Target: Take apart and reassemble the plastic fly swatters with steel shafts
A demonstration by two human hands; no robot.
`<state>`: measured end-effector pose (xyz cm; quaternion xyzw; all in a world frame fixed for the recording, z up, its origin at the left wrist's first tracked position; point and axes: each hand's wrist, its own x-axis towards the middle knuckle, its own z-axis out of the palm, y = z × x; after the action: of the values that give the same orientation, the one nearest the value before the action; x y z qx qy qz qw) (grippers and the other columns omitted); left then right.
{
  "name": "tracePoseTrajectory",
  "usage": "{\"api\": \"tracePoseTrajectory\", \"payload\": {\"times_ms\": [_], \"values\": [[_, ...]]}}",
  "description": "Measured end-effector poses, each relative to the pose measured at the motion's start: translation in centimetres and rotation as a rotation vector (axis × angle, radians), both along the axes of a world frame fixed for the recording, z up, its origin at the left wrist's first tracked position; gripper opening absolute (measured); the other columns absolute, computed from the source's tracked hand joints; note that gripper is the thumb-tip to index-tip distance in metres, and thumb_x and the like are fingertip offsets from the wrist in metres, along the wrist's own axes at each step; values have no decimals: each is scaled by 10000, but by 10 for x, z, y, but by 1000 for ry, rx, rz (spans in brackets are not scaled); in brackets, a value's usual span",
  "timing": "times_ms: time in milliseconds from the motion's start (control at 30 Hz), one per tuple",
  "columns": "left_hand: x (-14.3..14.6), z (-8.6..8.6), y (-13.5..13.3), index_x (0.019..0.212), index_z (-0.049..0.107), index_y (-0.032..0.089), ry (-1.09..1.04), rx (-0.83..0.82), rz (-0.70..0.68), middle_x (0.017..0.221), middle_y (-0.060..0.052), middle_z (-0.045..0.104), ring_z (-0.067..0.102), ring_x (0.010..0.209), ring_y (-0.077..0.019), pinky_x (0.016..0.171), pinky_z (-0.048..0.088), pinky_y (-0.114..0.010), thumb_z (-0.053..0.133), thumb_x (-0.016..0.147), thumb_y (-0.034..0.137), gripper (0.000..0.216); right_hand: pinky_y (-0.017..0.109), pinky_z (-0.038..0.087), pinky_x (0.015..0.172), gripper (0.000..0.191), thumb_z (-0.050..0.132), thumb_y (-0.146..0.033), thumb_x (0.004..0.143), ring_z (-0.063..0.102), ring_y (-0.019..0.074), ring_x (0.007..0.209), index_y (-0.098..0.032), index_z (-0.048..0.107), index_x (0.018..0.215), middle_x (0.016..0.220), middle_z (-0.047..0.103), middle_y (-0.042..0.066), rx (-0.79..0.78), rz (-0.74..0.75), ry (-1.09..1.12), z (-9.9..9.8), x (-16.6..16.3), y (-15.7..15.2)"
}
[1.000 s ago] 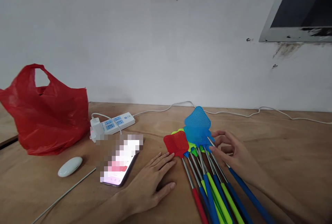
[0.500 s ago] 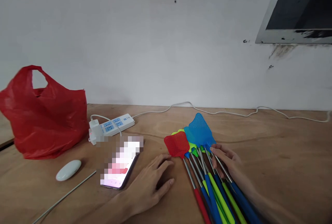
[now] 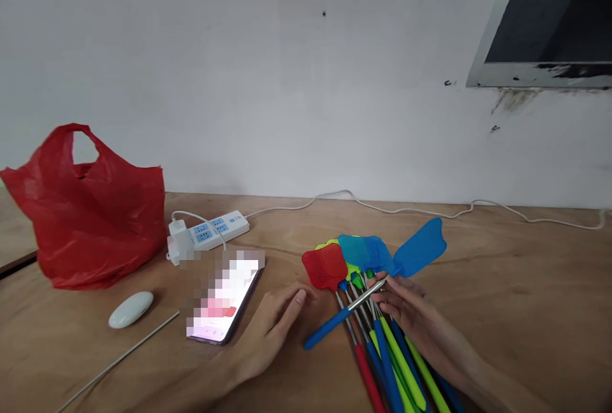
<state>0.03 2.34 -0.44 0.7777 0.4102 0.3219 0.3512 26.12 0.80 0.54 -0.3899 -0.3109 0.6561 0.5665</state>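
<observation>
A blue fly swatter (image 3: 421,247) is pinched in my right hand (image 3: 411,311) where its metal shaft meets the head. It lies slantwise above the pile, head up to the right and blue grip down to the left. Beneath it several swatters with telescopic metal shafts are fanned out, among them a red fly swatter (image 3: 326,265) at the left and another blue swatter (image 3: 354,252). My left hand (image 3: 270,330) rests on the table, holding nothing, its thumb and fingers apart, just left of the red swatter and near the lower end of the held one.
A lit phone (image 3: 229,301) lies left of my left hand. Farther left are a white oval case (image 3: 131,310), a white cable and a red plastic bag (image 3: 100,228). A power strip (image 3: 222,227) sits behind the phone, its cord (image 3: 406,210) running along the wall.
My right hand has lifted the blue swatter off the pile and turned it, so its head now points right and its grip left. The left hand's fingers have drawn slightly together.
</observation>
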Motion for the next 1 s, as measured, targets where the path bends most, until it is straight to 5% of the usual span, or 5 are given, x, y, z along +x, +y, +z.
{"api": "tracePoseTrajectory", "payload": {"times_ms": [167, 300, 633, 900, 1000], "values": [[3, 2, -5, 1046, 635, 237, 63, -32, -81, 857, 2, 668, 602, 757, -171, 682, 473, -268, 408, 1016, 496, 345, 275, 544, 817, 264, 858, -428, 702, 726, 193, 904, -236, 787, 868, 982, 777, 54, 53, 102, 22, -8, -9, -5], [5, 1, -10, 1044, 600, 254, 260, 24, -130, 822, 34, 637, 560, 728, -153, 731, 438, -268, 481, 998, 439, 225, 334, 546, 822, 329, 811, -474, 743, 726, 231, 931, -230, 770, 961, 1070, 756, 86, 62, 207, -73, -7, -9, -10], [-2, -5, -6, 1023, 493, 242, 432, 143, -80, 895, -8, 666, 625, 770, -207, 679, 401, -303, 337, 1039, 373, 204, 197, 422, 396, 515, 627, -650, 806, 535, 88, 417, -183, 697, 1012, 690, 683, 18, 97, 573, -639, -8, -2, -16], [-7, -6, 0, 1019, 530, 241, 612, 164, -68, 932, -25, 704, 660, 824, -243, 688, 390, -316, 362, 1042, 407, 237, 238, 539, 558, 258, 522, -366, 956, 671, 147, 579, -255, 755, 946, 746, 735, 27, 738, 395, -1059, 15, 5, -31], [-6, -3, -2, 997, 522, 239, 597, 163, -88, 921, -20, 701, 660, 806, -237, 674, 389, -311, 367, 1042, 402, 229, 374, 548, 893, 325, 569, -244, 938, 682, 235, 1036, -319, 632, 1248, 1119, 730, 49, 943, 189, -1309, 21, 16, -16]]}}
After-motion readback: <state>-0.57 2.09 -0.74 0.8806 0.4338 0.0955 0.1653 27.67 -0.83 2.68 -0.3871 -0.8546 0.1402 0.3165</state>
